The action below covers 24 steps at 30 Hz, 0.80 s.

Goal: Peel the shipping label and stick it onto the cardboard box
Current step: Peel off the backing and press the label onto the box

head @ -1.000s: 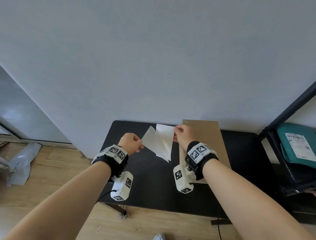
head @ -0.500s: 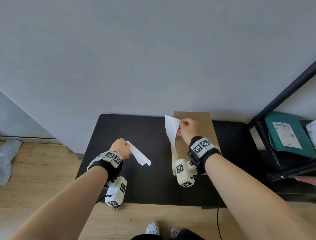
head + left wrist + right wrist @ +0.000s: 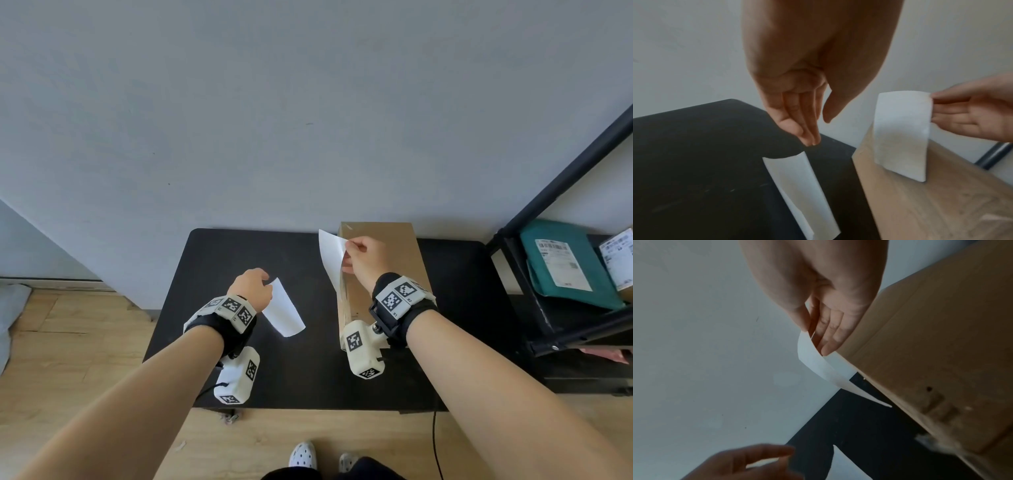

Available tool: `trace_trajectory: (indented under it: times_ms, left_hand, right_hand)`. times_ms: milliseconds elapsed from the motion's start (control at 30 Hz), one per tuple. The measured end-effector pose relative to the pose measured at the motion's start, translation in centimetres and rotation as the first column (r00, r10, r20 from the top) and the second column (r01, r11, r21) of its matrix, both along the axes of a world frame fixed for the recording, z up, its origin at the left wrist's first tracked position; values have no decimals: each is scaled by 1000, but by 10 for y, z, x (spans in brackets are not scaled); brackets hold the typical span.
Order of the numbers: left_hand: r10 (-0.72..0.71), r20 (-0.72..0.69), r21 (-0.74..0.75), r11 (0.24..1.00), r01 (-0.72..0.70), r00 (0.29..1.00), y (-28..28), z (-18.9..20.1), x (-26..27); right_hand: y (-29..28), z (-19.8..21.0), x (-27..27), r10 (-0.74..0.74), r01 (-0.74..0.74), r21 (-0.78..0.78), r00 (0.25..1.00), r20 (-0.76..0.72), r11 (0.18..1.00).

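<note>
While right hand [image 3: 364,257] grips one label [image 3: 330,251], left hand [image 3: 251,289] slack, one backing sheet [image 3: 284,310], one box [image 3: 394,246].

We stand before a plain pale grey wall [image 3: 308,102], with a matte black rectangular worktop [image 3: 212,274] pushed against it on a light wooden plank floor [image 3: 68,342]. To our right, a black metal shelf rack [image 3: 565,178] holds a teal mailer bag [image 3: 541,274].

My left hand [image 3: 797,100] hangs with its fingers [image 3: 807,129] straight, pointing downward and holding nothing. My right hand [image 3: 366,260] is raised farther forward, thumb and fingers [image 3: 830,337] pinched together. Both forearms reach forward, wrists strapped.
</note>
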<state>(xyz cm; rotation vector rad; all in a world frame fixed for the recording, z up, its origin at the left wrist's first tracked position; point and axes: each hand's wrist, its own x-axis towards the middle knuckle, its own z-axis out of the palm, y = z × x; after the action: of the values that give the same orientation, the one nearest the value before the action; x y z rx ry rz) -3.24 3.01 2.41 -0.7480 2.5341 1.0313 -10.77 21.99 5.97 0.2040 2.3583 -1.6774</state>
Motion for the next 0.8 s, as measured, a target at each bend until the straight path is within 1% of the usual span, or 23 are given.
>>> trace_trajectory:
  times_ms: [133, 200, 333, 467, 567, 800]
  left_hand:
    - [-116, -161, -29, 993, 113, 980, 28, 29, -12]
    - [-171, -203, -67, 985, 161, 964, 42, 43, -15]
    - [-218, -211, -186, 966, 180, 953, 57, 60, -15]
    - [-227, -214, -258, 951, 169, 950, 61, 68, -10]
    - [-234, -213, -292, 942, 167, 949, 62, 72, -6]
    - [-203, -227, -314, 941, 125, 952, 63, 81, 1]
  right_hand:
    - [-8, 5, 2, 39, -39, -8, 999, -36, 999]
    - [-11, 8, 6, 56, -56, -12, 997, -52, 998]
    - [-14, 17, 13, 90, -93, -47, 994, -66, 995]
    - [-15, 25, 17, 91, -96, -56, 991, -94, 994]
    - [-17, 29, 21, 112, -117, -43, 987, -117, 992]
    - [-13, 38, 31, 100, -116, -133, 988, -119, 984]
